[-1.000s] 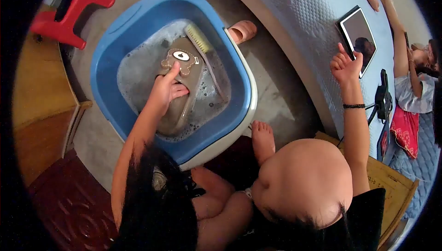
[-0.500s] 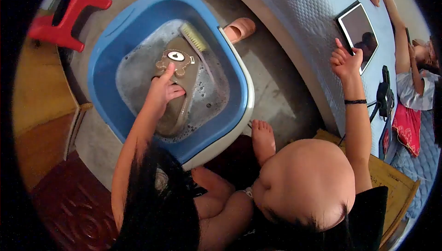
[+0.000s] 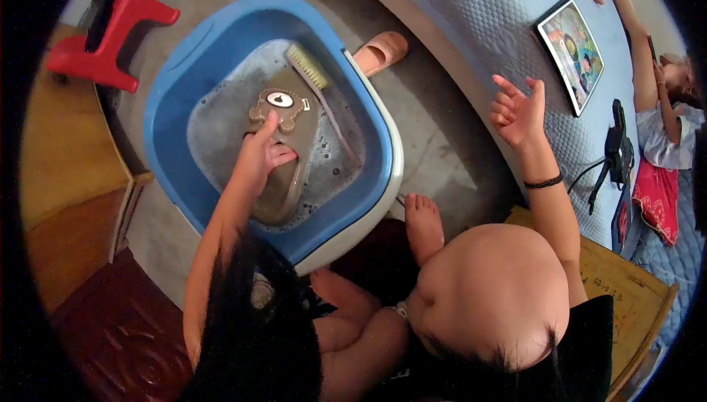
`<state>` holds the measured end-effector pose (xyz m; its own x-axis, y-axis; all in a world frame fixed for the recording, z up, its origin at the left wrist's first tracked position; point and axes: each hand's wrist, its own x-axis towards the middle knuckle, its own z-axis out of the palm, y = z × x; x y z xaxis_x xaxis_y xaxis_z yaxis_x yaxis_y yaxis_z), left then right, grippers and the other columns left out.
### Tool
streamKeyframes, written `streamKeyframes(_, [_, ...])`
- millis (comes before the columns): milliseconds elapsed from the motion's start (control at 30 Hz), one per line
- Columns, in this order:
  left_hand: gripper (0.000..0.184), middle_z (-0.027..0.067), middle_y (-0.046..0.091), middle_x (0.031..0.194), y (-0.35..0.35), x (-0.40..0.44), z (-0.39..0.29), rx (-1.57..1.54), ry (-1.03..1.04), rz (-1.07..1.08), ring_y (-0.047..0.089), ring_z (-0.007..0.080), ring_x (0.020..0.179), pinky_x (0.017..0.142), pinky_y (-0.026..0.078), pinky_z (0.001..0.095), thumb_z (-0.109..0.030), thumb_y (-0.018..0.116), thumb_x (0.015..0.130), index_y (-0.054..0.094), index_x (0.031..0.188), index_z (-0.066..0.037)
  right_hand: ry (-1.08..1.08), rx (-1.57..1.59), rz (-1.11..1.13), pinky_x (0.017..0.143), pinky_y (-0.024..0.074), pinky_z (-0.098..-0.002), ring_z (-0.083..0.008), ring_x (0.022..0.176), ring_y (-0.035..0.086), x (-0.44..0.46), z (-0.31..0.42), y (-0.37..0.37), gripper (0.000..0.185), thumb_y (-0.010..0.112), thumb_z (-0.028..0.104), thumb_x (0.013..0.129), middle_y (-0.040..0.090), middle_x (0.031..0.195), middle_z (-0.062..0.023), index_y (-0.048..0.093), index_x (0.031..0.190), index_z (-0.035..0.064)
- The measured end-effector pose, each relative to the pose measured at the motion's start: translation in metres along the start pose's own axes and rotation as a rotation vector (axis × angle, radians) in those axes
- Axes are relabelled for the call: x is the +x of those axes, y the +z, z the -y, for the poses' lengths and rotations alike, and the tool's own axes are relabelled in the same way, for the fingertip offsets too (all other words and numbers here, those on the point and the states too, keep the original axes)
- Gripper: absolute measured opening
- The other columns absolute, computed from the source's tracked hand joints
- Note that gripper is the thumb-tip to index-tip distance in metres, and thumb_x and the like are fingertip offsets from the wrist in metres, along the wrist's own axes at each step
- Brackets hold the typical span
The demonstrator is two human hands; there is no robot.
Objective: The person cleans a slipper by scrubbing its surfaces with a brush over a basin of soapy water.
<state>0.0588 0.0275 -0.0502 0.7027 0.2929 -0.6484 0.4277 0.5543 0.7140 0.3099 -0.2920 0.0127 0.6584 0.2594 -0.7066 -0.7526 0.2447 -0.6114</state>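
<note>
My left hand [image 3: 263, 153] grips a brown slipper [image 3: 286, 184] with a bear-shaped upper, its thumb on the upper and its fingers at the foot opening. The slipper lies in cloudy, sudsy water inside a blue tub [image 3: 168, 114] with a white outer rim. A scrub brush [image 3: 308, 67] with pale bristles and a long handle rests in the water beside the slipper. My right hand [image 3: 518, 113] is raised near the bed edge, holding nothing, index finger and thumb apart and the other fingers partly curled. Left of the bed's far side, a tablet [image 3: 573, 52] shows a colourful picture, apart from that hand.
A red stool [image 3: 110, 41] stands at upper left. An orange slipper [image 3: 383, 53] is on the floor behind the tub. The bed [image 3: 456, 4] runs along the right, with a black strapped object [image 3: 613, 155] and another person [image 3: 666, 126] on it. Wooden furniture [image 3: 74, 159] borders the left.
My right hand has moved left, away from the tablet. The tablet's screen has gone from dark to a colourful picture. My left hand stays on the slipper.
</note>
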Motion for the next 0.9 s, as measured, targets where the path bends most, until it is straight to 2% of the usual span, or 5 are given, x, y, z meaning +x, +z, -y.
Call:
streamKeyframes(333, [0.053, 0.0103, 0.055, 0.117, -0.008, 0.005, 0.001, -0.006, 0.004, 0.022, 0.058, 0.0240, 0.099, 0.079, 0.050, 0.0374, -0.041, 0.052, 0.087, 0.043, 0.126, -0.007, -0.321, -0.485, 0.408, 0.040, 0.0223, -0.0210, -0.0051, 0.045, 0.027, -0.024, -0.030, 0.046, 0.035, 0.036, 0.031, 0.088, 0.033, 0.056, 0.0065, 0.058, 0.095, 0.0058])
streamKeyframes(500, [0.047, 0.0103, 0.055, 0.116, 0.001, 0.002, -0.004, 0.073, 0.046, -0.029, 0.058, 0.0245, 0.101, 0.075, 0.052, 0.0359, -0.032, 0.053, 0.087, 0.044, 0.125, -0.006, -0.625, -0.725, 0.754, 0.053, 0.0426, -0.0233, -0.0071, 0.061, 0.051, -0.058, -0.055, 0.129, 0.017, 0.052, 0.018, 0.086, 0.060, 0.076, 0.0022, 0.061, 0.094, 0.0054])
streamKeyframes(567, [0.045, 0.0075, 0.057, 0.108, 0.002, 0.005, -0.004, 0.051, -0.009, -0.045, 0.059, 0.0218, 0.087, 0.073, 0.052, 0.0344, -0.033, 0.057, 0.084, 0.047, 0.120, -0.007, -0.709, -0.899, 0.830, 0.061, 0.0463, -0.0334, -0.0210, 0.066, 0.058, -0.057, -0.075, 0.153, 0.023, 0.057, 0.021, 0.080, 0.059, 0.072, -0.0081, 0.060, 0.091, 0.0015])
streamKeyframes(600, [0.044, 0.0061, 0.057, 0.103, 0.001, 0.007, -0.003, 0.038, -0.035, -0.054, 0.060, 0.0205, 0.080, 0.072, 0.052, 0.0336, -0.033, 0.060, 0.083, 0.049, 0.118, -0.008, -0.728, -1.077, 0.877, 0.057, 0.0408, -0.0259, -0.0118, 0.064, 0.050, -0.054, -0.082, 0.164, 0.018, 0.056, 0.016, 0.083, 0.052, 0.072, -0.0027, 0.058, 0.094, 0.0026])
streamKeyframes(900, [0.042, 0.0089, 0.055, 0.101, -0.009, 0.013, -0.001, 0.046, -0.215, -0.022, 0.059, 0.0211, 0.077, 0.072, 0.051, 0.0370, -0.035, 0.058, 0.084, 0.051, 0.116, -0.008, -0.716, -2.123, 0.652, 0.073, 0.0508, -0.0375, -0.0287, 0.093, 0.061, -0.008, -0.155, 0.203, 0.073, 0.066, 0.025, 0.074, 0.059, 0.099, -0.0198, 0.028, 0.131, -0.0020])
